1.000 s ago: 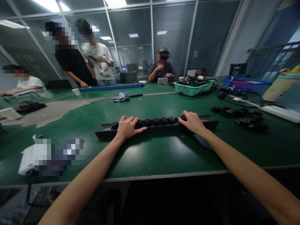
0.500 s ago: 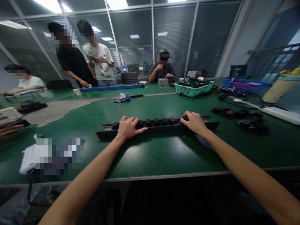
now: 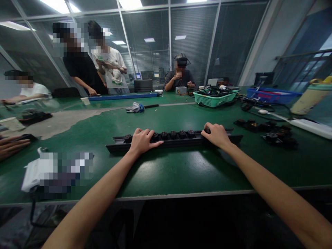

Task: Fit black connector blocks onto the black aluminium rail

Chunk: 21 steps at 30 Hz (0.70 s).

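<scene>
"Black channel (image 3: 173, 144) mid-table (image 3: 166, 180), dark round parts (image 3: 173, 134) in a row. Hands?"

"Left hand (image 3: 141, 141) toward its 9 o'clock end, thumb spread, fingers bent; can't tell if gripping. Right hand (image 3: 217, 135) toward 3 o'clock, pinching a dark piece (image 3: 208, 130)."

"Changes?"

"Right hand and piece slightly nearer 3 o'clock. Co-worker's hand (image 3: 12, 147), absent a second ago, at the table's 9 o'clock."

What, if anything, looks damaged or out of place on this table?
The green tabletop has a ragged grey patch at left, as if its covering were torn. Nothing odd shows on the visible black rail.
</scene>
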Tool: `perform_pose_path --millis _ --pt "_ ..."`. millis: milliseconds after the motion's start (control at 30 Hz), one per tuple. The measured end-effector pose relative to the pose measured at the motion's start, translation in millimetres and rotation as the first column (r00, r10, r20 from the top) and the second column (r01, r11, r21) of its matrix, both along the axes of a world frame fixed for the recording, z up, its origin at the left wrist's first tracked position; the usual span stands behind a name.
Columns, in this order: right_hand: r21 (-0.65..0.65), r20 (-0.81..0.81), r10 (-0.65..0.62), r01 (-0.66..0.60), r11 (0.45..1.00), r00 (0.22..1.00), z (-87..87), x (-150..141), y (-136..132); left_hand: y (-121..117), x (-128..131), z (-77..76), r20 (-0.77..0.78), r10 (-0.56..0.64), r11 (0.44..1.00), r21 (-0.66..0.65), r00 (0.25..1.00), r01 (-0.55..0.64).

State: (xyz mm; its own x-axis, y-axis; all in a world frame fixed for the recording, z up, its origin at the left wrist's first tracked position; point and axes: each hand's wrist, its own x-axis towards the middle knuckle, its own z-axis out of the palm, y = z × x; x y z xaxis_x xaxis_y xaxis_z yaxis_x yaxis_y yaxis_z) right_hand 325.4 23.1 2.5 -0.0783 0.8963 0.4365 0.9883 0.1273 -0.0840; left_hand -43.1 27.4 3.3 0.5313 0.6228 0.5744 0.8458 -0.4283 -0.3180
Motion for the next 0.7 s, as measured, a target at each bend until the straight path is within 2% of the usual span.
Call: perform_pose_path --millis 700 --pt "-0.035 0.033 -0.066 0.067 0.997 0.997 3.0 7.3 1.1 0.9 -0.8 -1.1 0.024 -0.01 1.0 -0.021 1.0 0.01"
